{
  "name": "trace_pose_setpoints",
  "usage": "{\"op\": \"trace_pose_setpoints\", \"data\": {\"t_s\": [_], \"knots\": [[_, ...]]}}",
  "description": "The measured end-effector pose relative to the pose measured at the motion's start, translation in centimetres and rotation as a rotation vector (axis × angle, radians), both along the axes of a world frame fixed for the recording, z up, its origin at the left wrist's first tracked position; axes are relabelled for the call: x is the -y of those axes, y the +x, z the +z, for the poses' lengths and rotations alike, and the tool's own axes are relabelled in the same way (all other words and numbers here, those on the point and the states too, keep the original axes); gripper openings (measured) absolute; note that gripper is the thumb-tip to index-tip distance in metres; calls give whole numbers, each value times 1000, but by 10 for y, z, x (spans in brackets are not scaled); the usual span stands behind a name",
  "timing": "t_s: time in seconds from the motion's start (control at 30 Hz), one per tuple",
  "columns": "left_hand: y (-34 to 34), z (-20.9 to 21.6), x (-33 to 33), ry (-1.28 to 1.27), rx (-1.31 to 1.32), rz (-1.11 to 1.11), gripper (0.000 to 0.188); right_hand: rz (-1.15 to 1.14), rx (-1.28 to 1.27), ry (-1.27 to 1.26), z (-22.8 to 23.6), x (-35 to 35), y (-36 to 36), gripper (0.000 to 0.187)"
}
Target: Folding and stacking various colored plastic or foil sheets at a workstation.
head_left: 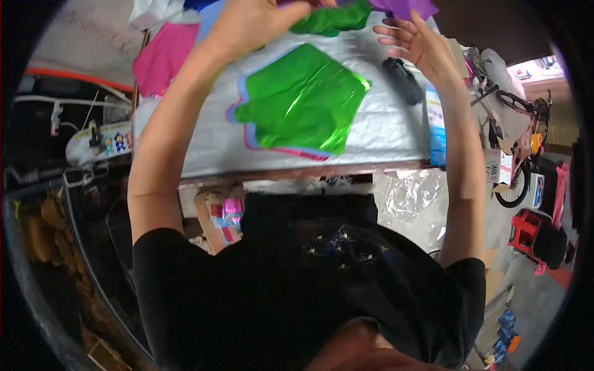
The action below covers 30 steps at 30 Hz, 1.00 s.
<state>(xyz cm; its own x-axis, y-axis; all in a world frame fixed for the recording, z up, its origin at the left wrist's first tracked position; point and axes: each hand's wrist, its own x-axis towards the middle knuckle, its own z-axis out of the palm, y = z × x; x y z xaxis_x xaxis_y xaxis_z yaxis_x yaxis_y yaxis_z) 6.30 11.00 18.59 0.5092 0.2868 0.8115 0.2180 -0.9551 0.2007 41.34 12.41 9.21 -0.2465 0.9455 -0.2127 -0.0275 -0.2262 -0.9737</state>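
A stack of flat foil balloons lies on the silver-covered table (213, 139); a shiny green foil balloon (303, 102) is on top, with blue and pink edges sticking out beneath. Beyond it my left hand (272, 15) reaches to the upper edge, its fingers partly cut off. They look closed, with a bit of purple showing between them, beside a crumpled green foil piece (337, 20). My right hand (414, 46) holds nothing, fingers spread, just below a purple foil piece (405, 7). Close under it lies a blurred black elongated object (402, 80).
Pink foil (164, 59) lies at the table's left end. A blue and white package (436, 127) stands near the right front corner, by my right forearm. Clear plastic wrap (411, 201) and an open carton (213, 222) are below the front edge. A bicycle (529, 136) stands at the right.
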Motion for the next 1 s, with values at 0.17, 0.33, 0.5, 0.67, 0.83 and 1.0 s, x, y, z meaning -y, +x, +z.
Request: {"op": "trace_pose_setpoints", "data": {"t_s": [0.17, 0.33, 0.5, 0.67, 0.83, 1.0], "knots": [[-58, -65, 102, -31, -372, 103, 20, 25, -372, -175, 13, 119, -87, 65], [-90, -119, 146, -158, -398, 96, 22, -114, -40, -94, -44, 144, -87, 38], [-134, -115, 204, -525, 116, 317, 24, -135, 157, -106, -46, 152, -112, 14], [-155, -41, 323, -963, 501, -377, 25, -93, 135, -162, -69, 152, -110, 14], [-123, -8, 343, -424, 708, -811, 32, -61, 163, -166, -72, 153, -116, 12], [-130, -2, 341, -489, 636, -849, 32, -83, 180, -132, -61, 164, -129, 10]]}}
